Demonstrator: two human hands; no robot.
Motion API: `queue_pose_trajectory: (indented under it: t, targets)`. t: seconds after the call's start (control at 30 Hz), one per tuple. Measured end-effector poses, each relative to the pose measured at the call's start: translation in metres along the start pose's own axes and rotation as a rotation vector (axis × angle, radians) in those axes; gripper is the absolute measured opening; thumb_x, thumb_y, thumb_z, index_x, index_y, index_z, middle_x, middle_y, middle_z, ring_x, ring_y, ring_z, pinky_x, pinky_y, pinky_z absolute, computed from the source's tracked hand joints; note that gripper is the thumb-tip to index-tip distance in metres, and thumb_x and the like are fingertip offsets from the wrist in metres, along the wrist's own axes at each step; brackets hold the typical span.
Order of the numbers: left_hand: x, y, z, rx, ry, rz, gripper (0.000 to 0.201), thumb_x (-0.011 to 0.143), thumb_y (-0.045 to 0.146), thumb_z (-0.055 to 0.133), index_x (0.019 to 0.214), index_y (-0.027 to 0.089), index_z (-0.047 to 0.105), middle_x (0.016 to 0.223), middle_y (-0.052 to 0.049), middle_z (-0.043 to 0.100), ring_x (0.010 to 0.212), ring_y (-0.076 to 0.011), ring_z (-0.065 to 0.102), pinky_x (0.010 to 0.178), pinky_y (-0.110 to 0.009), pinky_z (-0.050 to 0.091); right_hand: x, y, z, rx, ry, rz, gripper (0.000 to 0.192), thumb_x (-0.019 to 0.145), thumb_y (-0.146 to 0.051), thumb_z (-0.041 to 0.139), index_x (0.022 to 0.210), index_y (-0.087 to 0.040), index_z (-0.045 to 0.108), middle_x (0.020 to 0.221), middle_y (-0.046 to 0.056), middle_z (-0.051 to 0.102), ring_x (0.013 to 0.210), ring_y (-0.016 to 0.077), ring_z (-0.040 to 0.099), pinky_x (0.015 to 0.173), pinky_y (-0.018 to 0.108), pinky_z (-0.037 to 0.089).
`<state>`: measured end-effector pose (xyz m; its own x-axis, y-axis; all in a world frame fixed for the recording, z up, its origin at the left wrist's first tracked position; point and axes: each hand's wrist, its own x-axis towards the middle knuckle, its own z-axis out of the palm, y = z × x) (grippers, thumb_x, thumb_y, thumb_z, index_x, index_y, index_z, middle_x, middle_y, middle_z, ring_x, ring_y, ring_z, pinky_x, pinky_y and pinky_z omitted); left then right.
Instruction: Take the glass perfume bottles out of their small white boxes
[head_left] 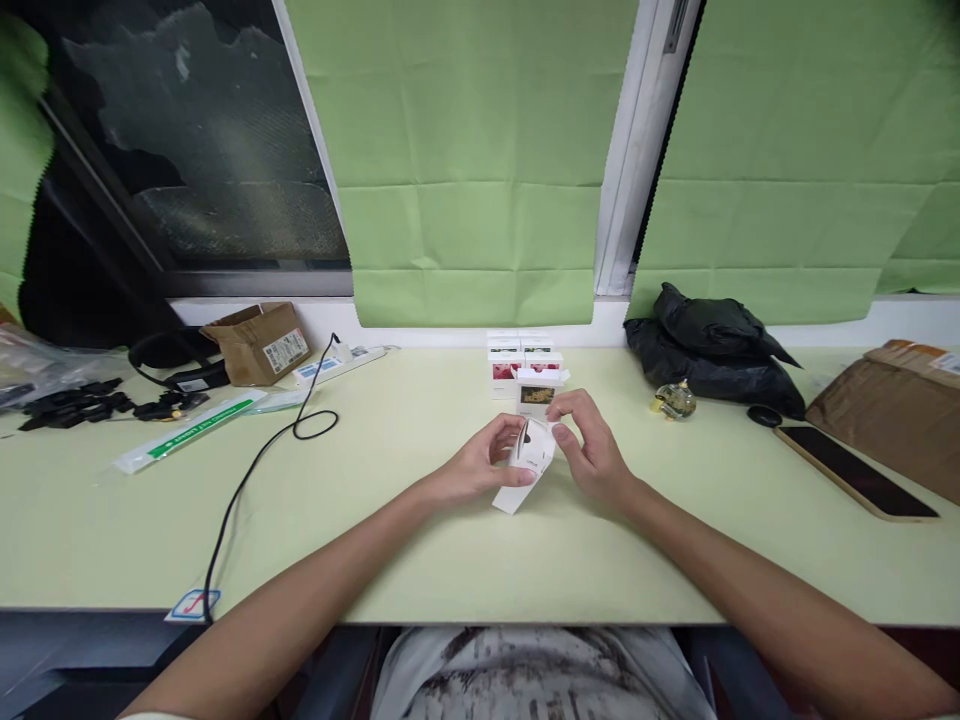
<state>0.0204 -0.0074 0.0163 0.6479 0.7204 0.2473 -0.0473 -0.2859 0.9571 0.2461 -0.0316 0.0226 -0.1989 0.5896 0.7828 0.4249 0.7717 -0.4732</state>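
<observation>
Head camera: two hands work a small white box over a pale green desk.
Left hand and right hand pinch it at mid-desk, tilted, just before stacked boxes.

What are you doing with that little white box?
A person seated at a pale green desk holds a small white carton with both hands. The left hand grips it from the side, and the right hand works at its open top flap. Just behind stands a cluster of similar small boxes with pictures on them. A small glass bottle, black bag and phone lie to the right.
</observation>
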Motion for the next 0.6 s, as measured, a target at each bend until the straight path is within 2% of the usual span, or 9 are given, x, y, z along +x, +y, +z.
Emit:
queue_pose_trajectory:
  t: [0.1, 0.2, 0.33, 0.47, 0.6]
  targets:
    - [-0.001, 0.0, 0.002, 0.156, 0.146, 0.061, 0.065, 0.077, 0.038, 0.09, 0.132, 0.027, 0.057, 0.13, -0.011, 0.067, 0.121, -0.0289, 0.064, 0.107, -0.048, 0.047, 0.002, 0.002, 0.0, 0.024, 0.019, 0.033, 0.017, 0.107, -0.038, 0.047, 0.108, -0.026, 0.059, 0.108, 0.009, 0.061, 0.105, 0.0265, 0.059, 0.092, 0.046, 0.052]
    - [-0.003, 0.004, 0.003, 0.292, 0.217, 0.113, 0.065, 0.078, 0.038, 0.089, 0.133, 0.027, 0.057, 0.132, -0.01, 0.066, 0.126, -0.0297, 0.061, 0.109, -0.047, 0.046, 0.002, 0.003, 0.003, 0.092, 0.023, 0.072, 0.017, 0.106, -0.038, 0.05, 0.113, -0.026, 0.061, 0.114, 0.009, 0.061, 0.109, 0.0258, 0.06, 0.093, 0.046, 0.055]
    - [-0.004, 0.009, 0.005, 0.371, 0.234, 0.125, 0.065, 0.078, 0.039, 0.089, 0.134, 0.026, 0.057, 0.131, -0.009, 0.066, 0.123, -0.0296, 0.061, 0.104, -0.043, 0.05, 0.002, 0.0, 0.006, 0.214, 0.031, 0.145, 0.024, 0.104, -0.04, 0.057, 0.124, -0.027, 0.059, 0.119, 0.009, 0.063, 0.109, 0.0246, 0.064, 0.096, 0.045, 0.057]
    - [-0.005, 0.013, 0.008, 0.361, 0.199, 0.169, 0.07, 0.083, 0.038, 0.084, 0.143, 0.028, 0.05, 0.139, -0.011, 0.061, 0.127, -0.0297, 0.058, 0.103, -0.042, 0.05, 0.003, -0.002, 0.007, 0.276, -0.011, 0.154, 0.022, 0.103, -0.04, 0.059, 0.121, -0.027, 0.062, 0.121, 0.008, 0.065, 0.112, 0.0245, 0.064, 0.098, 0.045, 0.056]
    - [-0.007, 0.012, 0.009, 0.327, 0.134, 0.177, 0.066, 0.091, 0.038, 0.076, 0.147, 0.03, 0.043, 0.144, -0.011, 0.054, 0.125, -0.027, 0.057, 0.104, -0.041, 0.049, 0.001, -0.001, 0.007, 0.321, -0.032, 0.201, 0.024, 0.102, -0.042, 0.06, 0.121, -0.027, 0.061, 0.119, 0.007, 0.065, 0.104, 0.0224, 0.065, 0.097, 0.044, 0.057]
